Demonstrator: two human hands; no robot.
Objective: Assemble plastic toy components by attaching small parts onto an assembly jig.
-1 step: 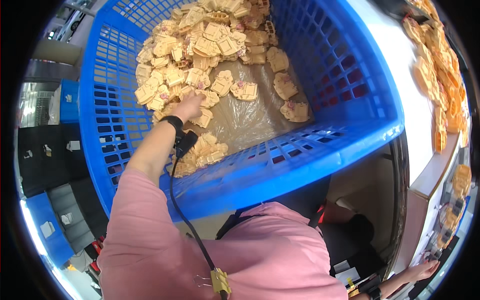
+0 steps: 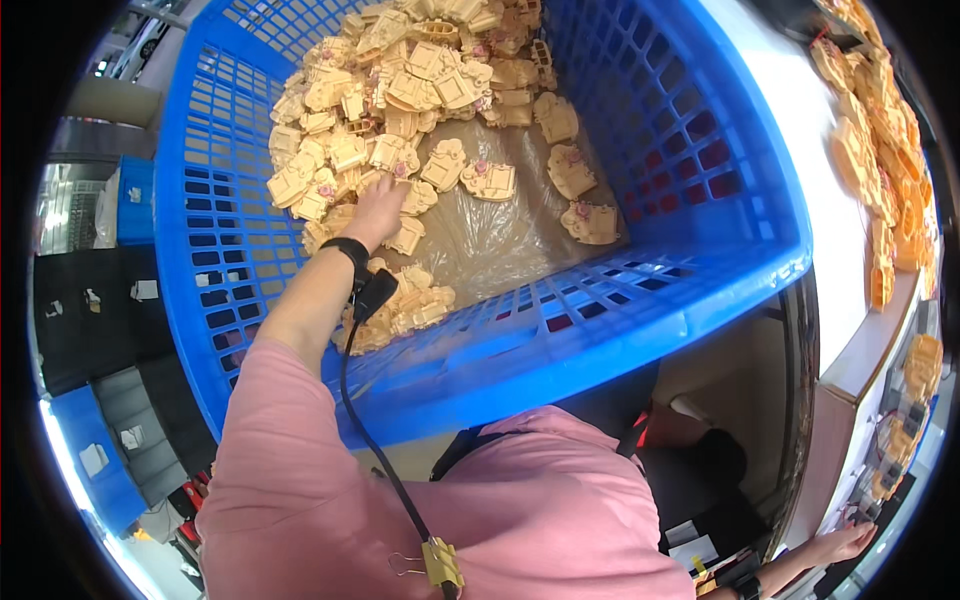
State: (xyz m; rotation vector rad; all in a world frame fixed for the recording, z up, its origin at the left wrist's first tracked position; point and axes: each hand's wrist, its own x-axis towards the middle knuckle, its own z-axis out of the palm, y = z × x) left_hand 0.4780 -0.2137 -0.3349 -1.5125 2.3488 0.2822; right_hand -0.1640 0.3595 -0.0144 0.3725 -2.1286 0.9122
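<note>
My left hand point(image 2: 378, 210) reaches into a large blue plastic basket point(image 2: 600, 350), its fingers bunched together against the heap of cream moulded plastic pieces point(image 2: 345, 150). What lies under the fingertips is hidden. Each piece is flat with a scalloped outline, and some carry a small pink flower. Close by on the basket floor are a loose piece point(image 2: 444, 165) and another with a pink flower point(image 2: 490, 180). Far off at the lower right, my right hand point(image 2: 845, 542) is beside the table edge with curled fingers; anything in them is too small to make out.
A white-topped table point(image 2: 780, 90) runs along the right side, with a row of orange-cream moulded parts point(image 2: 880, 140) on it. More such parts point(image 2: 922, 365) are nearer me. A black cable point(image 2: 375, 435) hangs from my left wrist device to a yellow clip point(image 2: 440, 562).
My left hand has shifted very slightly in the heap, and its fingers look more drawn together. My right hand has barely moved. The pieces lie as before.
</note>
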